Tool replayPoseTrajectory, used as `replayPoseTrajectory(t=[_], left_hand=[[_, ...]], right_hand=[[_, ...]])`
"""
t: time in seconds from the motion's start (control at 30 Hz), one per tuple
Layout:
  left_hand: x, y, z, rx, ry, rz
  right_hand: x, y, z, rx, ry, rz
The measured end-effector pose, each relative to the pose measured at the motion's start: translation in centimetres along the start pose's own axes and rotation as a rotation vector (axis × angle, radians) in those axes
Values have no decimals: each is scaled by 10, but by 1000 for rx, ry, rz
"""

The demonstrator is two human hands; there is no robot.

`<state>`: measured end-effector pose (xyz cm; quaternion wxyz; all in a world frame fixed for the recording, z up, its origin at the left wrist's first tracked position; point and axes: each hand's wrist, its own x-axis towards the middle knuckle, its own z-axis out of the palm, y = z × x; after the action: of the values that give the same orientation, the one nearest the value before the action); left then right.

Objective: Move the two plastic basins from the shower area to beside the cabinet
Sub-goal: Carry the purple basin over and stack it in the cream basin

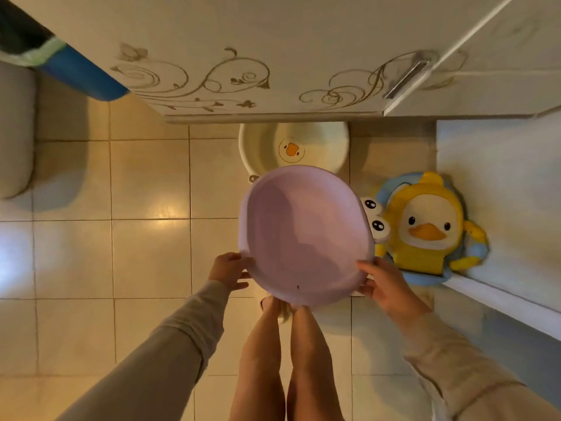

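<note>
I hold a round lilac plastic basin [303, 232] above the tiled floor, its hollow side facing me. My left hand [230, 270] grips its near left rim and my right hand [387, 285] grips its near right rim. A white basin [264, 147] with an orange duck face printed inside sits on the floor just beyond, tucked partly under the front of the white cabinet [258, 62]. The lilac basin overlaps the white one's near edge in the view.
A yellow duck-shaped child seat [425, 226] with a blue ring leans against the white wall [501, 183] at right. A blue bin [82, 75] with a green liner stands at upper left, next to a grey rounded fixture [15, 129]. My bare legs [282, 360] are below the basin.
</note>
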<state>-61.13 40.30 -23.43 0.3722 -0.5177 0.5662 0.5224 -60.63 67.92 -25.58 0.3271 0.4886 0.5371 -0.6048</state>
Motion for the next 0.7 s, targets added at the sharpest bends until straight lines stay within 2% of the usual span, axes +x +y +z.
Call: replayPoseTrajectory(t=[0.1,0.23,0.47,0.6,0.7], left_hand=[[66,-1,18,-24,41,69],[146,18,35,7,91,231],[257,92,44,182,202,544],[303,118,47,298,245,595],[319,120,48,267,258,594]], right_hand=[[68,9,10,25,-1,-19],[152,-3,32,33,-31,-145],[270,-70,80,49,-78,-361],[315,-90,95,51,-125,-395],[333,-90,101,18,-126,-384]])
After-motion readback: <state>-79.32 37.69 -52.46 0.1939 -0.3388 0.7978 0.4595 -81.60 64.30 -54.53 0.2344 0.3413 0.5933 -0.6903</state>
